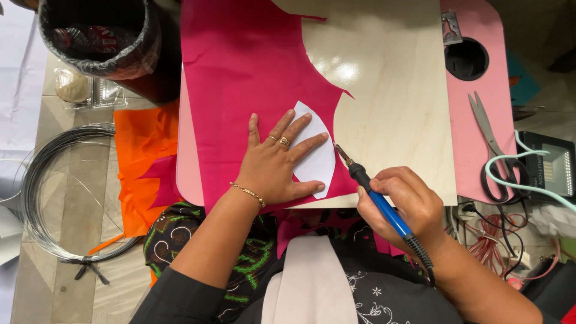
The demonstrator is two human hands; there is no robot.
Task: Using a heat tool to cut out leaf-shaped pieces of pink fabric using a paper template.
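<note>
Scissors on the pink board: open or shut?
Shut. The scissors lie flat on the pink board, blades together in one tapered point, black handles side by side, apart from both hands.

Counting what I see: two hands, both mine, left hand (277, 167) and right hand (403, 201). One blue-handled soldering iron (379, 202). One white petal-shaped paper template (316, 151). One magenta fabric sheet (249, 72). One pale plywood board (390, 102). One pink tabletop (480, 129). One pair of steel scissors with black handles (491, 144). One coil of grey wire (57, 192). One orange fabric piece (141, 162). One black-lined bin (99, 39). Two gold rings (282, 141), one gold bracelet (247, 194).
</note>
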